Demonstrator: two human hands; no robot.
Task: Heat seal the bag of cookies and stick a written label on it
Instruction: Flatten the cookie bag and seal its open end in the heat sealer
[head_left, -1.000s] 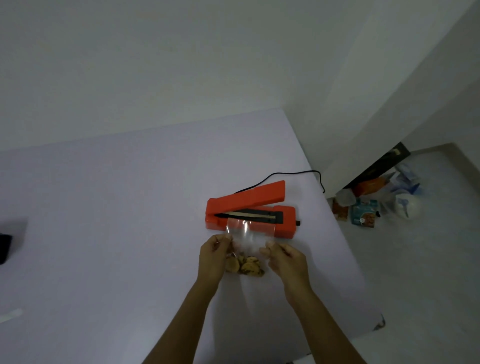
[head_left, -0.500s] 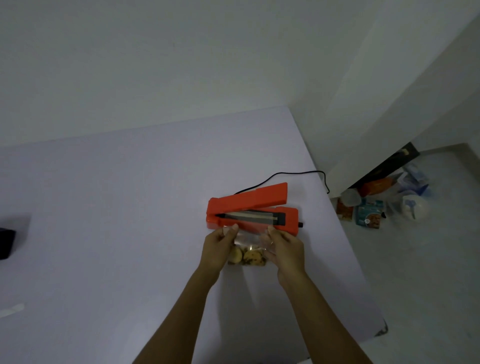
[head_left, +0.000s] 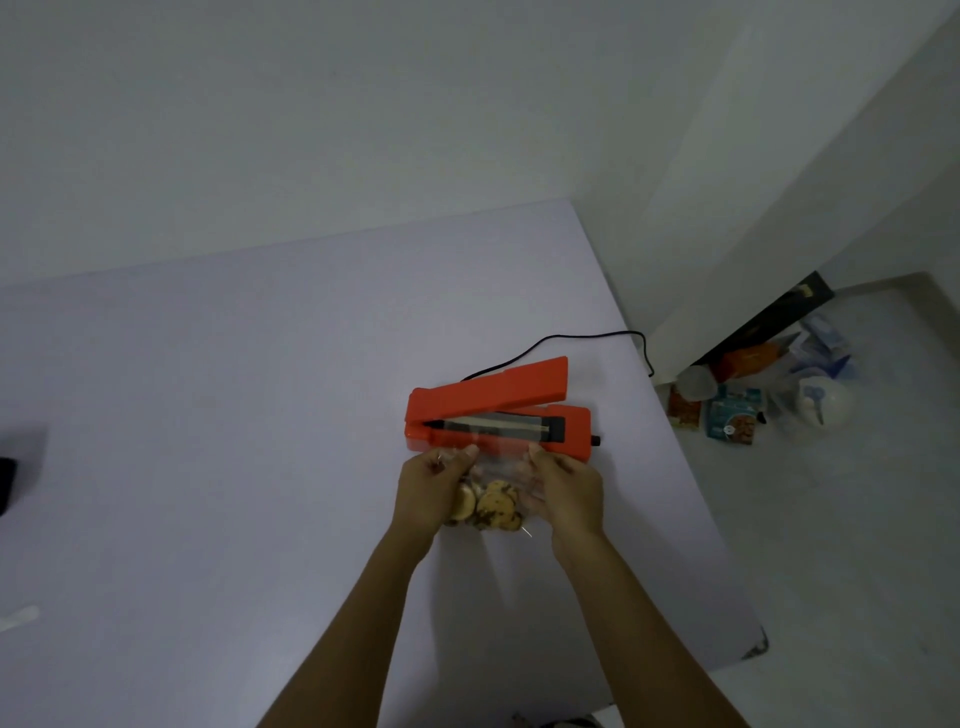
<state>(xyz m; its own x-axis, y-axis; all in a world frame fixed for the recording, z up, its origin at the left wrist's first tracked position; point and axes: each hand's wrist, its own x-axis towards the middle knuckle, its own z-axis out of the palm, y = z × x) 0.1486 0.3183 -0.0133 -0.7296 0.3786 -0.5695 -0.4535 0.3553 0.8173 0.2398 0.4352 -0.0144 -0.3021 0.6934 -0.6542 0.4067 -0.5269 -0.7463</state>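
An orange heat sealer (head_left: 519, 387) sits on the white table (head_left: 234, 415) with its lid raised and its dark sealing strip exposed. A clear plastic bag of cookies (head_left: 493, 501) lies just in front of it, its open top edge resting on the sealer's base over the strip. My left hand (head_left: 431, 493) pinches the bag's upper left corner. The bag's upper right side is gripped by my right hand (head_left: 566, 491). Several brown cookies show through the plastic between my hands.
A black cord (head_left: 571, 340) runs from the sealer over the table's right edge. Food packets and bags (head_left: 753, 405) lie on the floor at the right. A dark object (head_left: 6, 478) and a white strip (head_left: 18, 618) sit at the table's left edge.
Both hands have carried the bag forward to the sealer, and its top edge now lies over the sealing strip. The sealer lid has stayed raised.
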